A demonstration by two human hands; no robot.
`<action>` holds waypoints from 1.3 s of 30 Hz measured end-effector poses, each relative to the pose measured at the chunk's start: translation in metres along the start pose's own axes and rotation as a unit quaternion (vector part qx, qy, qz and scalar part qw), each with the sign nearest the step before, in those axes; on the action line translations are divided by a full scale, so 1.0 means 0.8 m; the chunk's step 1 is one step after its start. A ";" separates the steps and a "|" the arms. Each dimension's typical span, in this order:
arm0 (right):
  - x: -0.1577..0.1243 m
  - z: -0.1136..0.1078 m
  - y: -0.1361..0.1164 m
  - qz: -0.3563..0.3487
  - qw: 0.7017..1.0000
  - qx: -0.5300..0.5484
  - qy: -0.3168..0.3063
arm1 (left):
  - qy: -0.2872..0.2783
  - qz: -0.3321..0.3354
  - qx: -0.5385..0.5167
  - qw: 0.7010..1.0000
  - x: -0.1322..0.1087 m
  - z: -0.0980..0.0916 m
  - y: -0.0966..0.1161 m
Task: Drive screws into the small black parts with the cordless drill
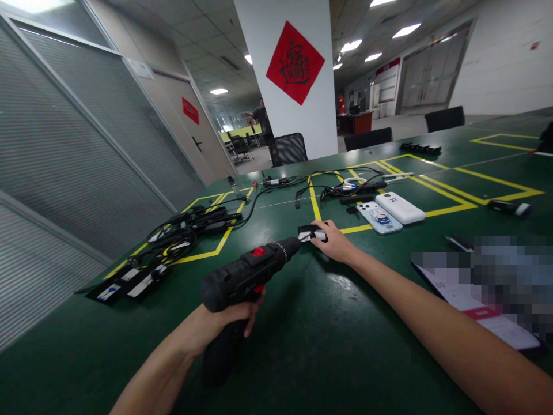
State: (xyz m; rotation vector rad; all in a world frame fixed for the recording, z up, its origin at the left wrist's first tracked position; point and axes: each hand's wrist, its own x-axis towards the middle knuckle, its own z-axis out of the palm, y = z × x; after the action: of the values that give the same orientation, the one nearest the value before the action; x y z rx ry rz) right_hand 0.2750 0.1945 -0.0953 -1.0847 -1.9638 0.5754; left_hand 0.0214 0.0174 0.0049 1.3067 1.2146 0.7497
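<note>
My left hand (pixel 224 320) is wrapped round the grip of a black cordless drill (pixel 248 274) with a red switch, held above the green table (pixel 302 346). The drill's chuck points right toward a small black and white part (pixel 310 233) lying on the table. My right hand (pixel 334 242) reaches forward, and its fingers pinch that part at its right end. The drill's tip sits just left of the part, almost touching it.
Two phones (pixel 389 212) lie beyond the part near yellow tape lines. Tangled black cables and chargers (pixel 185 230) sit at the left, with flat labelled parts (pixel 129 282) nearer. Papers (pixel 470 300) lie at the right. Chairs and a white pillar stand behind the table.
</note>
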 end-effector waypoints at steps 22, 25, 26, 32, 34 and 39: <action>0.000 -0.003 -0.003 0.009 1.000 0.001 -0.007 | 0.004 -0.009 0.001 1.000 -0.002 0.000 -0.001; -0.001 -0.003 -0.003 0.012 1.000 0.001 -0.008 | 0.009 -0.009 0.001 1.000 -0.002 -0.001 -0.003; -0.001 -0.003 -0.003 0.012 1.000 0.001 -0.007 | 0.009 -0.010 0.000 1.000 -0.002 -0.001 -0.004; -0.001 -0.001 -0.001 0.014 1.000 0.002 -0.007 | 0.004 -0.006 0.009 1.000 -0.003 0.001 -0.001; 0.000 0.000 -0.001 0.012 1.000 0.001 -0.008 | -0.001 0.000 0.015 1.000 -0.003 0.000 -0.001; -0.001 -0.002 -0.003 0.009 1.000 0.001 -0.007 | 0.000 -0.007 0.018 1.000 -0.004 -0.001 -0.002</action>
State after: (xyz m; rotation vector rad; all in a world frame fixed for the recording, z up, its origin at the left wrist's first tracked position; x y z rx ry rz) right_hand 0.2750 0.1925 -0.0930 -1.1004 -1.9674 0.5971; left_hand 0.0193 0.0142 0.0043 1.3250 1.2417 0.7215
